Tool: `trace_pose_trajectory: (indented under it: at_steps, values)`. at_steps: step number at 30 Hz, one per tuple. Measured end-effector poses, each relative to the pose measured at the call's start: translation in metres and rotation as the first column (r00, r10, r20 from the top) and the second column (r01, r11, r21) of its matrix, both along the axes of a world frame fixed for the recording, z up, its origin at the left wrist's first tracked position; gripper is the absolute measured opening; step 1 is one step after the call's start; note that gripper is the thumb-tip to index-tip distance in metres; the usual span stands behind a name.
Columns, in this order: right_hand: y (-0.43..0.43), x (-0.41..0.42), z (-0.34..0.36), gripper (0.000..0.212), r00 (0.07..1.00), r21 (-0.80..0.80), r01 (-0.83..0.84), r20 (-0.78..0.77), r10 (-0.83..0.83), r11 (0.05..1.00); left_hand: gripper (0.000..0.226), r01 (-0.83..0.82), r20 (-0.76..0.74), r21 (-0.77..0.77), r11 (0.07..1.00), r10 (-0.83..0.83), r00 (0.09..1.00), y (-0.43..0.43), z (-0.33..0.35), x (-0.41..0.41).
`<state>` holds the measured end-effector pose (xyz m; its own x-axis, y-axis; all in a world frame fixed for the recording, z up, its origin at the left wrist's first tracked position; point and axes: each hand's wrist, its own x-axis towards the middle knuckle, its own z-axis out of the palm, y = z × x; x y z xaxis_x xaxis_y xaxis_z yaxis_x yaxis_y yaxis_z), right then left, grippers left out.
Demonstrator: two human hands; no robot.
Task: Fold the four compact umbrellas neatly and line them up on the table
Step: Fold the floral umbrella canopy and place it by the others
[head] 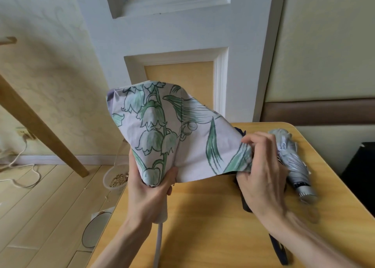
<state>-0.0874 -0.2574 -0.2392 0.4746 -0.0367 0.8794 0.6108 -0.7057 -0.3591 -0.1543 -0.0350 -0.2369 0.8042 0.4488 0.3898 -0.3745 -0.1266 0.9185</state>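
The left hand [149, 194] and right hand [261, 174] are showing bare and slender-fingered, with bare forearms [121, 241] running to the bottom edge; the right forearm [304, 239] is appearing blurred

Loose-canopied floral umbrella [162, 129] held upright; silver umbrella [294, 162] lies folded on the table [203, 217].

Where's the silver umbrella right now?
In the head view, the silver umbrella lies folded on the right side of the wooden table, just right of the right hand, which pinches the fabric of the floral umbrella.
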Motion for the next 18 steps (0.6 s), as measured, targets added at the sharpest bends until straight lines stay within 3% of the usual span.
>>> trace_pose_trajectory:
  at_steps: [4, 6, 7, 9, 10, 11, 13, 16, 18]
  values:
    - [-0.006, 0.008, 0.000, 0.041, 0.996, -0.090, -0.036, -0.084, 0.028, 0.995, 0.057, 0.009, -0.017, -0.041, 0.999, -0.010, 1.000, 0.005, 0.001, 0.003]
    - [-0.007, 0.011, 0.003, 0.045, 0.960, -0.149, -0.198, -0.227, 0.161, 0.969, 0.064, 0.004, -0.020, -0.022, 1.000, -0.005, 1.000, 0.012, 0.001, 0.005]
    - [-0.008, 0.012, 0.005, 0.048, 0.898, -0.132, -0.328, -0.350, 0.265, 0.936, 0.068, 0.000, -0.026, -0.003, 1.000, 0.000, 1.000, 0.017, 0.001, 0.007]
    - [-0.013, 0.016, 0.013, 0.061, 0.655, 0.018, -0.570, -0.594, 0.468, 0.821, 0.071, 0.011, -0.050, 0.026, 1.000, -0.009, 0.999, 0.030, 0.006, 0.010]
    - [-0.015, 0.018, 0.018, 0.065, 0.549, 0.111, -0.623, -0.643, 0.534, 0.774, 0.068, 0.032, -0.066, 0.039, 0.999, -0.029, 0.997, 0.037, 0.009, 0.011]
    - [-0.017, 0.020, 0.024, 0.063, 0.493, 0.205, -0.628, -0.641, 0.588, 0.751, 0.064, 0.061, -0.086, 0.050, 0.997, -0.056, 0.995, 0.043, 0.014, 0.011]
    - [-0.021, 0.026, 0.034, 0.046, 0.486, 0.355, -0.579, -0.572, 0.661, 0.734, 0.055, 0.122, -0.132, 0.060, 0.991, -0.114, 0.985, 0.054, 0.023, 0.010]
    - [-0.025, 0.031, 0.038, 0.038, 0.507, 0.340, -0.586, -0.553, 0.661, 0.735, 0.054, 0.230, -0.220, 0.088, 0.969, -0.207, 0.953, 0.062, 0.032, 0.005]
    - [-0.025, 0.031, 0.037, 0.038, 0.466, 0.346, -0.613, -0.568, 0.678, 0.711, 0.059, 0.290, -0.274, 0.143, 0.946, -0.244, 0.930, 0.062, 0.036, 0.001]
